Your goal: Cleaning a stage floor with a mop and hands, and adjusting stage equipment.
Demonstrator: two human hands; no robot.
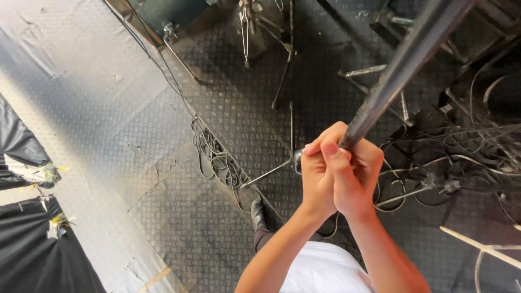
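My left hand (317, 176): wrapped around the dark metal pole (401, 65), fingers curled tight on its lower end, thumb side up toward the camera.
My right hand (353, 173): clasped over the same pole, touching the left hand, its fingers (332, 154) folded shut across the front so the two grips overlap.
Pole: a thick grey tube that runs from my hands up and to the right, out of the top edge of the view; it tilts away from me rather than standing upright.
Pole's lower end: hidden inside my hands, so I cannot tell where it stops.
Stand base (282, 165): thin chrome legs spread on the floor just left of my hands; it may belong to the pole I hold, but the joint is covered.
Floor (163, 135): dark checker-plate rubber matting, worn and patched with paler grey toward the left.
Cables (217, 157): a loose black bundle lies on the matting left of the stand base, with a long lead running up and away.
More cables (456, 157): a tangled heap to the right of my hands, near other stand legs.
My shoe (258, 212): black, on the matting below the stand base.
My shirt (325, 268): white, at the bottom edge between my forearms.
Black cloth (38, 249): bunched at the far left, well apart from me.
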